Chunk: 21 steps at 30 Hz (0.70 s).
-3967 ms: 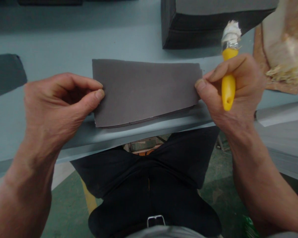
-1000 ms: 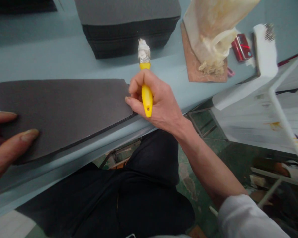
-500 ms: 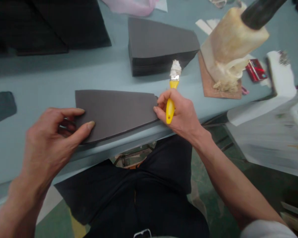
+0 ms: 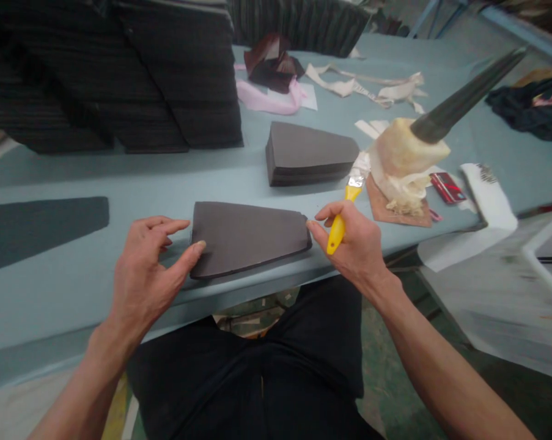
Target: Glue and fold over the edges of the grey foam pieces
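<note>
Near the table's front edge lies a dark grey tapered panel (image 4: 248, 238), apparently with more layers under it. At its wide left end is my left hand (image 4: 154, 263), fingers apart, the thumb tip over the panel's edge. My right hand (image 4: 356, 241) is by the narrow end and holds a yellow paintbrush (image 4: 338, 232) tucked in the palm, its white-caked bristles pointing away from me. The thumb and forefinger of that hand are at the panel's tip. Behind the panel sits a stack of similar grey pieces (image 4: 312, 146).
Tall dark stacks (image 4: 179, 79) stand at the back left. To the right, a glue-crusted container (image 4: 401, 150) with a dark handle rests on a brown board (image 4: 376, 205), beside a red packet (image 4: 447, 187). A dark flat piece (image 4: 46, 223) lies left, and pale strips (image 4: 344, 85) lie behind.
My view has tilted up, showing more of the table's back. My left hand has loosened from the panel's wide end, and my right fingers have drawn slightly off the tip.
</note>
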Each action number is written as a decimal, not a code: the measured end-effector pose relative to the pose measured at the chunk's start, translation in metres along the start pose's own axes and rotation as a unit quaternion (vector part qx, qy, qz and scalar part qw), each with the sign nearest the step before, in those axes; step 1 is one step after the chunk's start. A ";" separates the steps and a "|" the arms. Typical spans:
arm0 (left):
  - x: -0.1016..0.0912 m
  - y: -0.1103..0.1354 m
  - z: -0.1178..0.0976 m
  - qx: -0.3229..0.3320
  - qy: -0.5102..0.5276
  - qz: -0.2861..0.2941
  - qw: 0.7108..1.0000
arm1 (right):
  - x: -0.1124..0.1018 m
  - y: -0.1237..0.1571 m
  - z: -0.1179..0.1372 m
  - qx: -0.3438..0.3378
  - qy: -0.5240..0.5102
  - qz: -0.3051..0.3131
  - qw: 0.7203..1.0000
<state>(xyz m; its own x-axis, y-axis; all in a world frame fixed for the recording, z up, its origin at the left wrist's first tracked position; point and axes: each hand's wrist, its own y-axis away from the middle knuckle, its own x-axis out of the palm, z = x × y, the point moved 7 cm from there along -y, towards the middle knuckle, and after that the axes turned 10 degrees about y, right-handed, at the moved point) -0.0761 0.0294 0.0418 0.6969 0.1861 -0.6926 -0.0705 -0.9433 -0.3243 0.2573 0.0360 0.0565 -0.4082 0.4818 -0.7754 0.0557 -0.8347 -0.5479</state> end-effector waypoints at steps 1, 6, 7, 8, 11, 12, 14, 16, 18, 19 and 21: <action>-0.001 -0.003 -0.003 0.015 -0.014 0.003 1.000 | 0.000 -0.002 0.006 -0.006 -0.004 -0.006 1.000; 0.015 -0.031 -0.033 0.118 -0.057 0.059 0.990 | 0.019 -0.018 0.048 -0.066 -0.052 0.031 0.996; 0.022 -0.037 -0.038 0.136 -0.061 0.072 0.986 | 0.025 -0.020 0.055 -0.077 -0.056 0.045 0.994; 0.030 -0.043 -0.041 0.151 -0.066 0.088 0.982 | 0.031 -0.023 0.061 -0.085 -0.056 0.060 0.993; 0.055 -0.053 -0.043 0.164 -0.083 0.136 0.974 | 0.052 -0.025 0.070 -0.094 -0.045 0.107 0.989; 0.061 -0.054 -0.042 0.160 -0.091 0.147 0.972 | 0.057 -0.024 0.069 -0.093 -0.042 0.122 0.987; 0.070 -0.054 -0.039 0.148 -0.109 0.160 0.970 | 0.066 -0.020 0.067 -0.094 -0.042 0.144 0.984; 0.073 -0.053 -0.037 0.139 -0.119 0.163 0.970 | 0.070 -0.016 0.065 -0.098 -0.044 0.153 0.982; 0.074 -0.052 -0.037 0.135 -0.121 0.164 0.970 | 0.071 -0.014 0.063 -0.103 -0.046 0.155 0.981; 0.075 -0.051 -0.037 0.134 -0.119 0.167 0.970 | 0.071 -0.013 0.063 -0.106 -0.047 0.156 0.981; 0.075 -0.051 -0.038 0.133 -0.112 0.171 0.970 | 0.071 -0.012 0.063 -0.114 -0.053 0.158 0.979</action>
<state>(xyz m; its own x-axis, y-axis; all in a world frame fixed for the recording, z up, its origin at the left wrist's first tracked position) 0.0070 0.0807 0.0312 0.4291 -0.0424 -0.9022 -0.4726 -0.8618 -0.1842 0.1698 0.0631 0.0275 -0.4294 0.1693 -0.8871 0.3920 -0.8500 -0.3520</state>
